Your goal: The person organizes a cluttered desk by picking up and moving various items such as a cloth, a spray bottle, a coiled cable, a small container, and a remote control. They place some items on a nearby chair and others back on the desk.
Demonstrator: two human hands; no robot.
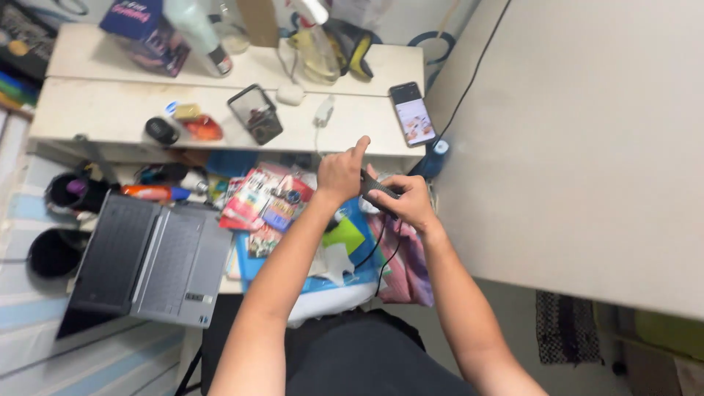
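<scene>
My left hand point(341, 172) and my right hand point(405, 199) meet over a cluttered desk and both grip a small dark ribbed device point(375, 186) with a black cable point(381, 253) hanging from it. My left forefinger points up toward the shelf. Under my hands lie colourful packets point(260, 202), a blue folder point(352, 275) with a green note point(343, 236) and a pink cloth point(407, 268).
A grey laptop point(158, 257) lies open at the left. On the white shelf point(110, 110) behind stand a phone with a lit screen point(412, 114), a dark mesh cup point(255, 114), a black mouse point(161, 130), a spray bottle point(319, 44) and boxes. A white wall point(587, 147) fills the right.
</scene>
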